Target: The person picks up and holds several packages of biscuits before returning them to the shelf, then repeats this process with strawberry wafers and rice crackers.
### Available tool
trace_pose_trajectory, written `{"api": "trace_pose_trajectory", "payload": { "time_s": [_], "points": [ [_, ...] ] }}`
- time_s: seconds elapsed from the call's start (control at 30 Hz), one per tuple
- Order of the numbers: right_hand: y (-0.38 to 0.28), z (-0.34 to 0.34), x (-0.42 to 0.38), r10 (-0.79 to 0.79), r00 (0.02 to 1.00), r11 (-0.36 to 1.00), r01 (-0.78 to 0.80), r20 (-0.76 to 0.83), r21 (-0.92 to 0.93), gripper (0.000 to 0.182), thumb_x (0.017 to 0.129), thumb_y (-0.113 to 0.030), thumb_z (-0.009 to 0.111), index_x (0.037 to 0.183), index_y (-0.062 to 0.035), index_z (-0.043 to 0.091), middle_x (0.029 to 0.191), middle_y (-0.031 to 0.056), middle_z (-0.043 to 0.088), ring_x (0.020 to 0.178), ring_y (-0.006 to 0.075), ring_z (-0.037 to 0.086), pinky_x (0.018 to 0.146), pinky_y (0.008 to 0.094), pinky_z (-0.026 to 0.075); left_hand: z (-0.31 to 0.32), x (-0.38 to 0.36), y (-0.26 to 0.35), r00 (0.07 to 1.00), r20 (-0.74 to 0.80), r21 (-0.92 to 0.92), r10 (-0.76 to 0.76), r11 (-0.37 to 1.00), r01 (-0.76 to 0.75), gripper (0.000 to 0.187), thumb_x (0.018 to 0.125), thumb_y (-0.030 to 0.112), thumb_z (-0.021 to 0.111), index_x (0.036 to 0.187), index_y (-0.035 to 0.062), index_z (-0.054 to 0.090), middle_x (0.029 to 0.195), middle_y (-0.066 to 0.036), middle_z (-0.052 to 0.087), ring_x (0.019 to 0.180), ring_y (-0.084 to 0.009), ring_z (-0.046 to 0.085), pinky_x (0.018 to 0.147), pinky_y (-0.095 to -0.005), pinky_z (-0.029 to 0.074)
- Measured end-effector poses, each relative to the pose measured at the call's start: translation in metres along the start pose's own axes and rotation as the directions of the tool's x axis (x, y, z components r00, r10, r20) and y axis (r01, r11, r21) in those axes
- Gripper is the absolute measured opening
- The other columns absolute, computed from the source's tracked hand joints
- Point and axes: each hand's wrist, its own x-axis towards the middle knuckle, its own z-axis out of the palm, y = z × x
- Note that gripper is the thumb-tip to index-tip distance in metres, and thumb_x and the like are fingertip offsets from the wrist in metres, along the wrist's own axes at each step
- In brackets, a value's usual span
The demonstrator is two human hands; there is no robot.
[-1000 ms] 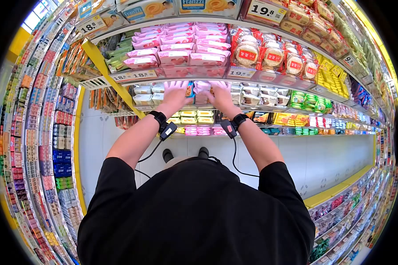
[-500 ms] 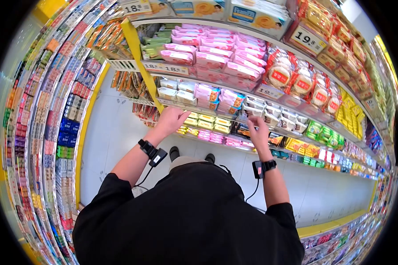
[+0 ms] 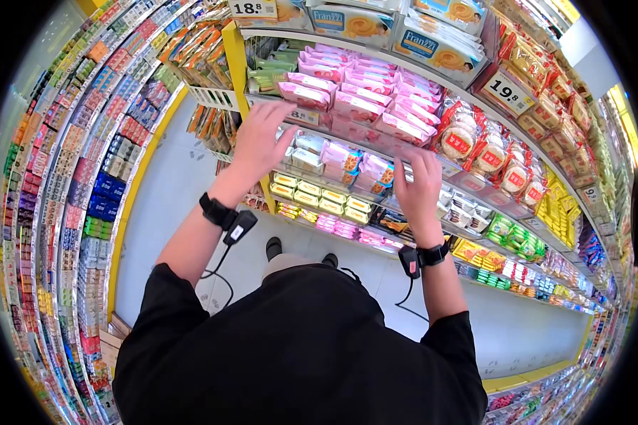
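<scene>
My left hand (image 3: 261, 140) is raised in front of the shelf's left end, fingers apart, overlapping a price label below the green packets (image 3: 268, 76). It holds nothing. My right hand (image 3: 418, 183) is also empty, its fingers spread and slightly bent near the shelf edge beneath the pink packets (image 3: 365, 95). Whether its fingertips touch that edge cannot be told. Round packs with red labels (image 3: 457, 140) lie just to its right. Between my hands, on the shelf below, are pink-and-blue packs (image 3: 342, 161) and white packs (image 3: 308, 150).
Boxes marked Franzzi (image 3: 351, 23) stand on the top shelf. A yellow post (image 3: 234, 60) rises at the shelf's left end, beside hanging packets (image 3: 198, 53). Another stocked shelf (image 3: 110, 188) curves along the left. Pale floor (image 3: 163, 234) lies around my feet.
Both hands have moved up toward the shelf, and the left hand's fingers have spread. The shelves now appear shifted slightly to the right in view.
</scene>
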Motion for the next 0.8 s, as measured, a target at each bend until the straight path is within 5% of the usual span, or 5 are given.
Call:
{"api": "trace_pose_trajectory", "payload": {
  "time_s": [0.33,0.8],
  "points": [
    [-0.011,0.015,0.064,-0.066,0.997,0.976,0.072,0.036,-0.204,0.032,0.086,-0.018,0.083,0.114,-0.0082,0.070,0.117,0.0090,0.066,0.111,0.0317,0.061,0.097,0.0470,0.044,0.012,0.051,-0.023,0.992,0.089,0.275,0.089,0.955,-0.110,0.049,0.088,0.021,0.084,0.132,0.0093,0.068,0.137,-0.010,0.063,0.129,-0.0338,0.057,0.106,-0.0468,0.049],
    [0.016,0.037,0.068,-0.044,0.991,0.937,0.085,0.127,-0.337,0.029,0.083,-0.013,0.080,0.111,-0.0122,0.072,0.109,0.0059,0.066,0.109,0.0307,0.062,0.093,0.0469,0.045,0.035,0.074,-0.057,0.977,0.050,0.182,0.209,0.960,-0.214,0.014,0.088,0.020,0.079,0.099,0.0113,0.077,0.108,-0.004,0.066,0.110,-0.0277,0.062,0.090,-0.0437,0.049]
  ]
}}
